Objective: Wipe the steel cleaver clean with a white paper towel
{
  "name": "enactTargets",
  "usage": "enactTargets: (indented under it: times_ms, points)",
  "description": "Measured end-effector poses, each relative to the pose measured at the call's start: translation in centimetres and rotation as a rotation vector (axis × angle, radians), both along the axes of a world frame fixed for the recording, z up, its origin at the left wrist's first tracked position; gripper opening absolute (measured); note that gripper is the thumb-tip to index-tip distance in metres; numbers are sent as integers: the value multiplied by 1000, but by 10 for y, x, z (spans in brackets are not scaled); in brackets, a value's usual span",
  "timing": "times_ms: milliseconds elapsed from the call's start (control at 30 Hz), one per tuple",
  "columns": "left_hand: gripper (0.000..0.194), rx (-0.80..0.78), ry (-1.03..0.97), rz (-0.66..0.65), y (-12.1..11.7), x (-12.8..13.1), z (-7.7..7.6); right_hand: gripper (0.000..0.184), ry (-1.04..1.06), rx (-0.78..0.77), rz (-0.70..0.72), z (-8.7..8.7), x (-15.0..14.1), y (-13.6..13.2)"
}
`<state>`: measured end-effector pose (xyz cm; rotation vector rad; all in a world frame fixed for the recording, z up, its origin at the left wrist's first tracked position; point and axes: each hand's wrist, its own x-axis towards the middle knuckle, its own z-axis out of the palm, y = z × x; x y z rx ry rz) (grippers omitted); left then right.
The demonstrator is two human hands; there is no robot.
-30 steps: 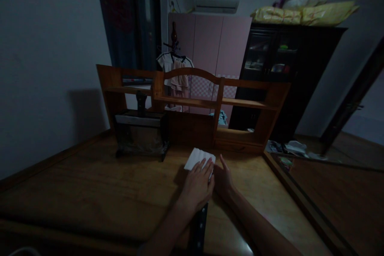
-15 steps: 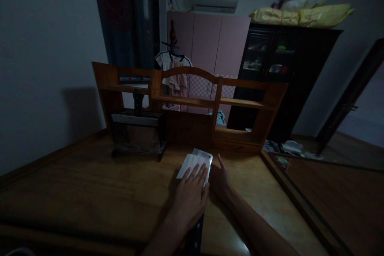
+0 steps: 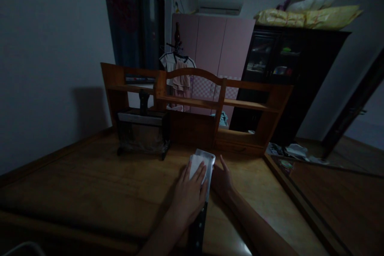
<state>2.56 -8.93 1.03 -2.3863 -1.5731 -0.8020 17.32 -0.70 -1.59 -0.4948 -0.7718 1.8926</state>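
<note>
A broad-bladed cleaver [image 3: 209, 177] lies lengthwise in front of me, its shiny blade pointing away and its dark, riveted handle toward me. My left hand [image 3: 189, 192] presses a folded white tissue [image 3: 195, 164] onto the upper face of the blade, fingers laid along it. At the blade's right edge is my right hand [image 3: 222, 180], its thumb raised. The other right fingers go behind or under the blade and are mostly hidden; they appear to support it.
The wooden tabletop [image 3: 90, 184] carries a black rack [image 3: 143, 134] with clear plastic around it and a dark handle rising from it. Behind stands a wooden shelf unit [image 3: 192, 102]. A raised wooden edge [image 3: 295, 192] runs along the right side.
My left hand and the tissue have shifted leftward across the blade, baring more of its right side. The tissue looks more bunched. The right hand stays at the blade's edge.
</note>
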Motion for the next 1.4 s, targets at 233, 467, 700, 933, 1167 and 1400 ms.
enactTargets:
  times_ms: [233, 467, 700, 933, 1167, 1400]
  points:
    - [47, 8, -22, -4, 30, 7, 4, 52, 40, -31, 32, 6, -1, -5]
    - [50, 30, -13, -46, 34, 10, -4, 49, 50, -53, 19, 10, 0, -7]
    - [49, -45, -29, -71, 26, 18, 2, 49, 3, -73, -20, 13, -1, -10]
    - [48, -73, 0, -76, 19, 22, 9, 48, 16, -84, -48, 15, -2, -11]
    - [47, -75, 2, -96, 20, 16, 5, 54, 17, -40, 22, 13, -4, -8]
    - [56, 52, -34, -50, 18, 16, 5, 56, 45, 63, 11, 11, -5, -9]
